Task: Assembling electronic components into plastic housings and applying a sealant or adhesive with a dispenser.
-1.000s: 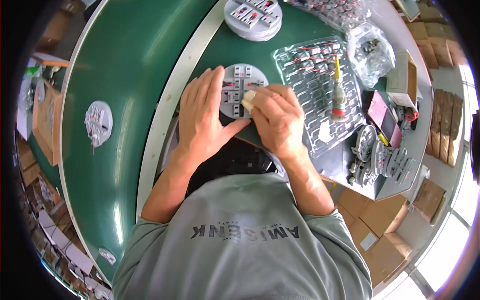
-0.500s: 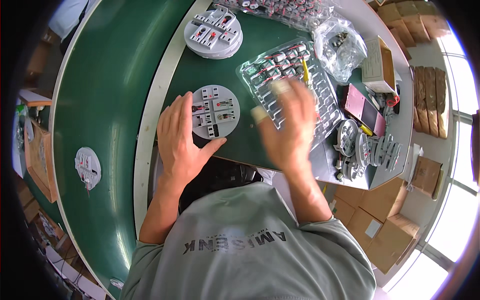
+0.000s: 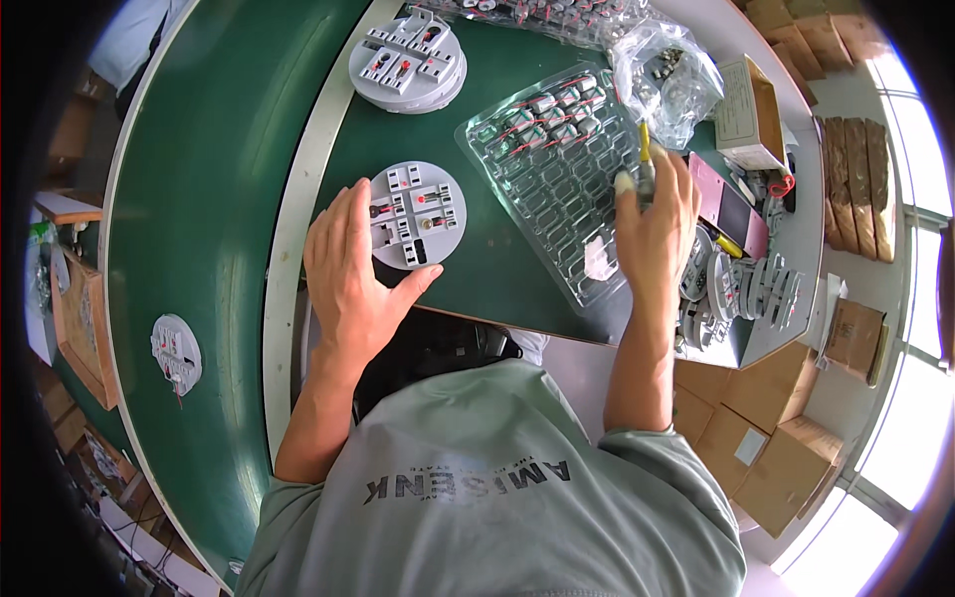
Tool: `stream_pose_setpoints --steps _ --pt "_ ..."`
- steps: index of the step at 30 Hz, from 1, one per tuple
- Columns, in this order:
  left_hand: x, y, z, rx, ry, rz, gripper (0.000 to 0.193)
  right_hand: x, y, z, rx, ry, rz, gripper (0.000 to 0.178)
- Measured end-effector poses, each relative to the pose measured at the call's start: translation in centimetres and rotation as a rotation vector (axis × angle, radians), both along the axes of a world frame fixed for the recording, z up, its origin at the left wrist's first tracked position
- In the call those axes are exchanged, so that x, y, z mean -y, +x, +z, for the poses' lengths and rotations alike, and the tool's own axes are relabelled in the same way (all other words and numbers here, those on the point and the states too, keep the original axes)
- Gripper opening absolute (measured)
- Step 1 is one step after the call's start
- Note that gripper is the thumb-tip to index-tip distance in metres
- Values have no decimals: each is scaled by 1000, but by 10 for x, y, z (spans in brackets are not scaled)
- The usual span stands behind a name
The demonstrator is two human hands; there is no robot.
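A round grey plastic base [image 3: 445,214] with raised slotted blocks and small red parts lies on the green table. My left hand [image 3: 343,269] cups its left edge, fingers along the side and thumb at the lower rim. My right hand [image 3: 662,224] is over the right edge of a clear blister tray [image 3: 557,214]. Between its thumb and fingers is a slim yellow-handled tool [image 3: 645,139], its kind partly hidden by the fingers. A pale cover shows on the thumb tip. Small grey parts with red wires [image 3: 557,114] fill the tray's far end.
Stacked round bases [image 3: 413,70] stand at the back. A plastic bag [image 3: 671,80] of small metal parts and an open carton [image 3: 746,119] sit back right. Grey discs [image 3: 741,289] cluster near a pink device [image 3: 726,209]. Left runs a green belt-like surface [image 3: 229,249] carrying another base [image 3: 177,353].
My right hand has moved right, away from the round base, across the tray, taking the yellow-handled tool along. My left hand stays at the base's edge. The view has shifted slightly.
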State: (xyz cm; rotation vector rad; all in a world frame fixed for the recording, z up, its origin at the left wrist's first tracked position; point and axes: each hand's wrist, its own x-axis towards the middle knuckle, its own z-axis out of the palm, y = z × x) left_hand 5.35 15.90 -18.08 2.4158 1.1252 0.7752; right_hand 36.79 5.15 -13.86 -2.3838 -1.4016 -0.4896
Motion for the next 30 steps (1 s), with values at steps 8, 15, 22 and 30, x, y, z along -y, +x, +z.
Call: stream_pose_setpoints --steps 8,15,22,30 --pt "0 2 -4 28 21 1 113 -57 33 13 -294 -212 444 40" --pt "2 3 -8 37 32 18 112 -62 46 21 -482 -283 356 35" --pt "1 4 -7 32 34 22 111 -18 -47 40 -1048 -215 259 30" --pt "-3 8 -12 62 17 87 113 -9 -90 13 -733 -204 608 29"
